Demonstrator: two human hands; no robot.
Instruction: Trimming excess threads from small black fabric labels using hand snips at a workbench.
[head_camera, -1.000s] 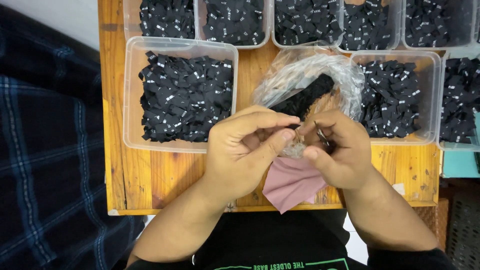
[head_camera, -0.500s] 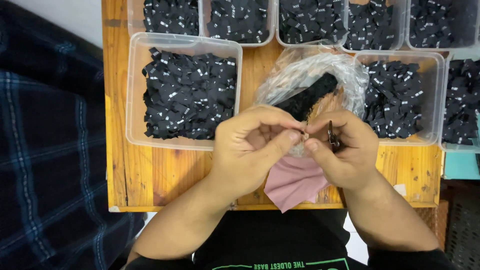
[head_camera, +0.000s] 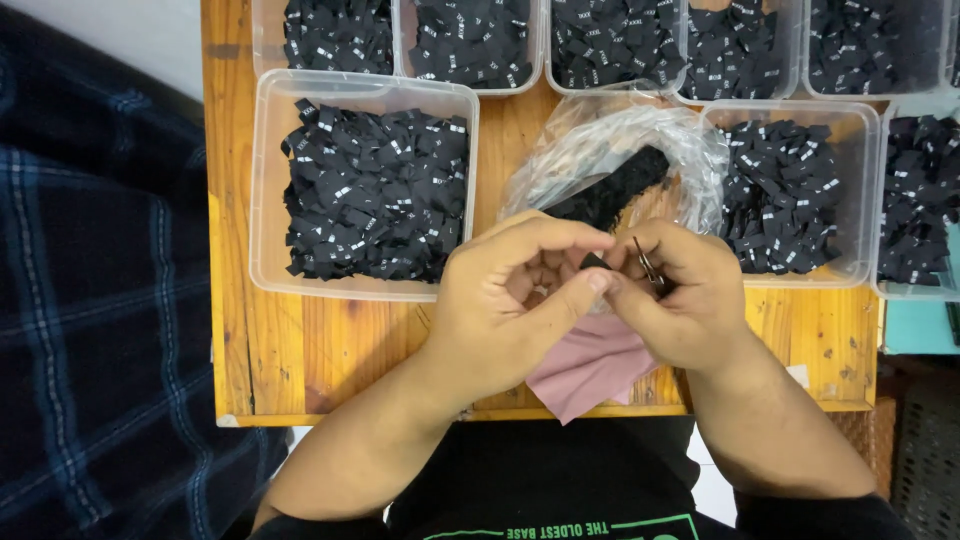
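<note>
Pinching a small black woven fabric label (head_camera: 594, 262) between thumb and forefinger, the left hand (head_camera: 510, 300) holds it just in front of the crinkled clear plastic bag (head_camera: 610, 150); it looks light, limp and best gripped at its edge. The right hand (head_camera: 680, 295) is closed around thin dark metal snips (head_camera: 646, 266), their blades mostly hidden by fingers.

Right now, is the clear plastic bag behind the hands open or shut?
Cannot tell: the clear plastic bag lies crumpled around a black strip, its mouth not visible.
</note>
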